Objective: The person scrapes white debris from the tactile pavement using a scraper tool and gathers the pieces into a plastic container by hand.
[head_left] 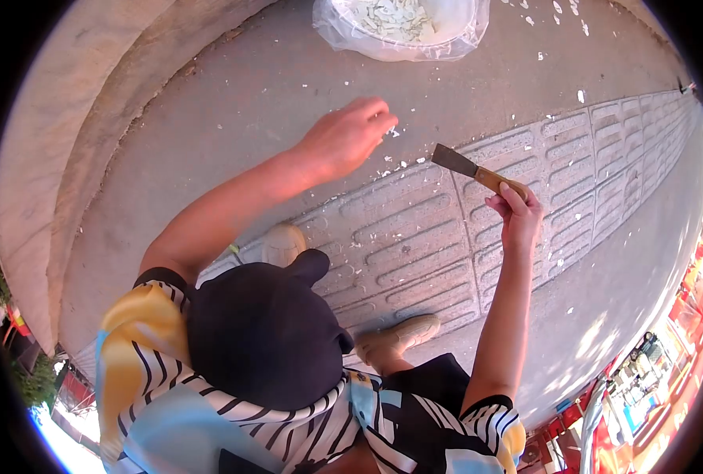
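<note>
In my right hand (517,209) is a putty knife (471,170), its wooden handle pinched between thumb and fingers. The dark flat blade points left, over the edge of the ribbed paving. My left hand (350,136) is closed above the grey pavement, to the left of the blade. White flakes (393,132) show right at its fingertips; I cannot tell whether they are held or lie on the ground. Beyond my hands stands a bucket lined with clear plastic (454,43), with white flakes and scraps inside.
Ribbed paving tiles (414,229) run diagonally under my arms, with white bits scattered over them and the grey pavement (233,103). A pale curved kerb (83,103) borders the left. My shoes (403,336) and a rounded black shape (260,336) are below. Red stalls (667,371) fill the lower right.
</note>
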Available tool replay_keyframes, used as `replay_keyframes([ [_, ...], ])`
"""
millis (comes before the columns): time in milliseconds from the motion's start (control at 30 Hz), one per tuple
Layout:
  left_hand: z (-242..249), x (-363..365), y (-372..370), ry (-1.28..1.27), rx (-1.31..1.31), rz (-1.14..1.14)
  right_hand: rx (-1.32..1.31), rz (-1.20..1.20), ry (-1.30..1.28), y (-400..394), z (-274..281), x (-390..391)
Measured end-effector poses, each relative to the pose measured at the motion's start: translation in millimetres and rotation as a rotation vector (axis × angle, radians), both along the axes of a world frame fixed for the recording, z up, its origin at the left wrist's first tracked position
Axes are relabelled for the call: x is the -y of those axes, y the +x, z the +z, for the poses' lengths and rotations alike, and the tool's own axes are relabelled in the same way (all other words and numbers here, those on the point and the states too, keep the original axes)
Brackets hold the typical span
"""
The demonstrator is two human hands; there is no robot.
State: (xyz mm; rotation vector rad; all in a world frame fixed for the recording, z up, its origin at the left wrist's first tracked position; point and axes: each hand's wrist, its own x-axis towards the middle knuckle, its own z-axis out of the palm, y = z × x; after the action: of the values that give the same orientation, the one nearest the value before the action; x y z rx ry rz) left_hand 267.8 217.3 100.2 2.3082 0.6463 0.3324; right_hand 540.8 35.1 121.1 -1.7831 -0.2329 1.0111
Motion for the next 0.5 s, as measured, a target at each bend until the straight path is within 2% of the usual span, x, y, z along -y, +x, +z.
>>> replay_keyframes([
  [33, -25.1, 23.6, 1.2, -0.043, -0.031, -0.110, 0.071, 0.006, -0.025, -0.4, -4.8, 5.6],
  [100, -59.0, 58.8, 11.4, -0.034, -0.041, -0.126, 0.190, 0.049, -0.059, -14.0, -0.1, 0.9],
  [200, -95.8, 68.2, 29.5, 0.106, 0.084, -0.116, 0.392, 0.124, -0.085, -42.9, 6.1, -1.8],
  [267, -101.1, 62.7, 39.3, 0.143, 0.053, -0.114, 0.621, 0.274, -0.118, -57.0, 9.0, -1.7],
  [400, -113.9, 55.6, 43.4, 0.223, 0.090, -0.180, 0.861, 0.401, -0.080, -80.2, 14.3, -5.9],
  [500, -108.6, 41.6, 39.0, 0.240, -0.063, -0.034, 0.961, 0.464, 0.039, -87.6, 12.8, -8.2],
])
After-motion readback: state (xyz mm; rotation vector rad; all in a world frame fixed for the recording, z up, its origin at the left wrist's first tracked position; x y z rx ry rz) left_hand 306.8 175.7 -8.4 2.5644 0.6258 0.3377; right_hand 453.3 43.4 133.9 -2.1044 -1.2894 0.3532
